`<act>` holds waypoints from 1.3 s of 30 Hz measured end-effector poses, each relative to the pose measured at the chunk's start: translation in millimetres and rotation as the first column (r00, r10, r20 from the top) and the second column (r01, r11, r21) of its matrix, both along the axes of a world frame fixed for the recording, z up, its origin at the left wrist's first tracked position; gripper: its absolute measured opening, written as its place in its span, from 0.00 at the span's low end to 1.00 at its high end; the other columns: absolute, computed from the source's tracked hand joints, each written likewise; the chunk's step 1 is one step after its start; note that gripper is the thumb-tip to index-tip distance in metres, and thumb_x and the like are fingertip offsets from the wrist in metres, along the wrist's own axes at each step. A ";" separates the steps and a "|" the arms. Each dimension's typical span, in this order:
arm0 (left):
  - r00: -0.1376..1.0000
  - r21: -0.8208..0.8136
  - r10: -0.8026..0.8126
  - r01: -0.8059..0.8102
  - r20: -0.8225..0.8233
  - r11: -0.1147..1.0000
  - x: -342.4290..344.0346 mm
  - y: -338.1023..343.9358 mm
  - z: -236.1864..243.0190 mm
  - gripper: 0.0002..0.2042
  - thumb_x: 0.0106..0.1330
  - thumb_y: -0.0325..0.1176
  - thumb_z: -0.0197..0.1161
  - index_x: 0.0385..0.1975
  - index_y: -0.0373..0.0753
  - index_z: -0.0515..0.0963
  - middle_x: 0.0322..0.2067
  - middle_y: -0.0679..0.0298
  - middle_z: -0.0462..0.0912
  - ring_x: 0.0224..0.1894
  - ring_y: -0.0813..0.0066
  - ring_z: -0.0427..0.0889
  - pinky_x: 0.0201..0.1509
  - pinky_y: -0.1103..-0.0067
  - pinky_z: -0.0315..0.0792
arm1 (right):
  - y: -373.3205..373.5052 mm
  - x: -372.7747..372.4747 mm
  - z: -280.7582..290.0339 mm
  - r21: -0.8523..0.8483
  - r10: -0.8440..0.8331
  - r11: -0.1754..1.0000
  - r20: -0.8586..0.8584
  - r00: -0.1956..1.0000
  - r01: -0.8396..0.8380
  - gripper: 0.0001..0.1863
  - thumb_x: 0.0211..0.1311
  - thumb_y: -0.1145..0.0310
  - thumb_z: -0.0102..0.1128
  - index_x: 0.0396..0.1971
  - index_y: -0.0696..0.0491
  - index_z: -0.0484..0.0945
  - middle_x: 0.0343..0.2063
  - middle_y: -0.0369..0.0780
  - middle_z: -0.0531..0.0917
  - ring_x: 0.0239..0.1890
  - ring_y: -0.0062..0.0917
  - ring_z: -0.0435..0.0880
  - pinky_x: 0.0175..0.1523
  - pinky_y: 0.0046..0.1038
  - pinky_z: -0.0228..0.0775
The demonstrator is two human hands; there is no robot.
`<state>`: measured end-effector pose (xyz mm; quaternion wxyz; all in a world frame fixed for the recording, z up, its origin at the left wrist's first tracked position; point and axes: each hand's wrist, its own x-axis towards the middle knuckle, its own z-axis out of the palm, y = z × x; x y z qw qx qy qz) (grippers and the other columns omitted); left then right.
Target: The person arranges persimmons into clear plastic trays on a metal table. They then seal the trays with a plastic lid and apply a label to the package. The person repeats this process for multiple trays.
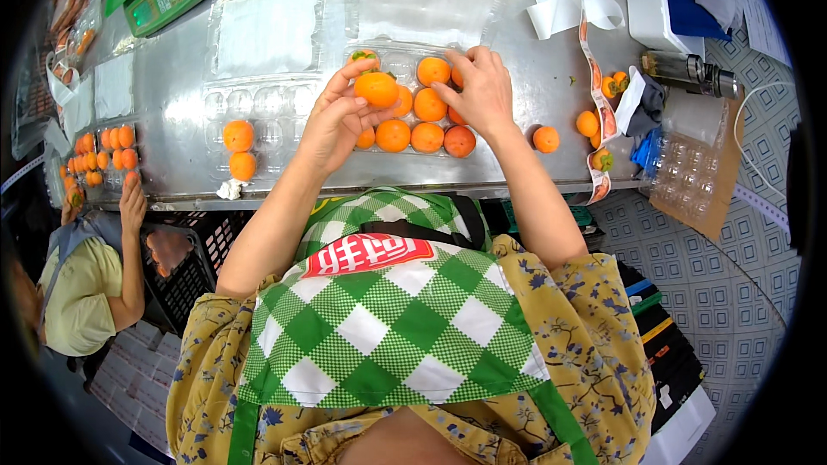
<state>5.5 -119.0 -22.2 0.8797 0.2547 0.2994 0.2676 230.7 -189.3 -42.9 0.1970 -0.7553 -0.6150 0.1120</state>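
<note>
My left hand (338, 120) holds an orange persimmon (376, 89) with a green calyx, raised over the left part of a clear plastic tray (400, 60) of persimmons. My right hand (479, 90) is curled round a persimmon (457, 78) at the tray's upper right, which its fingers partly hide. Other persimmons (428, 137) sit in the tray's cups. To the left, another clear tray (276, 125) holds two persimmons (240, 151). A single persimmon (546, 139) lies right of my right wrist.
A green scale (164, 0) stands back left. At right are white ribbon (551, 17), loose persimmons (587, 124), a bottle (689, 69) and stacked trays (685, 168). A co-worker (82, 288) works at left beside a black crate (207, 254). The steel table's edge (525, 186) crosses below my hands.
</note>
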 end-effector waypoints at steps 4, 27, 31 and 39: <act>0.992 -0.199 0.091 -0.072 0.089 0.977 -5.8 5.5 -3.0 0.16 0.64 0.36 0.55 0.50 0.38 0.71 0.43 0.57 0.77 0.45 0.64 0.78 0.50 0.67 0.74 | 10.0 -14.8 -3.7 -0.021 -0.035 0.999 0.089 0.995 0.037 0.20 0.41 0.58 0.70 0.34 0.51 0.78 0.35 0.38 0.73 0.41 0.32 0.71 0.44 0.34 0.62; 0.429 0.643 0.588 0.735 -0.686 0.214 6.6 31.5 -13.8 0.12 0.51 0.30 0.66 0.37 0.43 0.79 0.32 0.64 0.75 0.33 0.65 0.78 0.34 0.72 0.73 | 2.4 1.4 12.3 -0.210 -0.157 0.968 -0.933 -0.324 0.136 0.19 0.64 0.62 0.42 0.48 0.58 0.71 0.42 0.49 0.80 0.35 0.29 0.82 0.43 0.27 0.73; 0.398 0.577 0.599 0.805 -0.695 0.135 15.1 39.5 -24.3 0.07 0.52 0.30 0.65 0.32 0.44 0.80 0.30 0.66 0.77 0.34 0.65 0.78 0.35 0.72 0.75 | -2.3 0.7 17.7 -0.165 -0.116 0.986 -0.777 -0.619 0.022 0.24 0.66 0.61 0.33 0.53 0.61 0.67 0.45 0.54 0.78 0.36 0.32 0.83 0.43 0.29 0.75; 0.467 0.638 0.609 0.765 -0.641 0.085 12.5 45.0 -31.3 0.05 0.52 0.28 0.65 0.29 0.42 0.78 0.29 0.66 0.78 0.34 0.65 0.78 0.35 0.72 0.74 | 0.2 -6.4 30.9 -0.162 -0.141 0.987 -0.813 -0.565 -0.013 0.22 0.66 0.65 0.37 0.55 0.61 0.67 0.46 0.53 0.77 0.39 0.32 0.82 0.45 0.28 0.76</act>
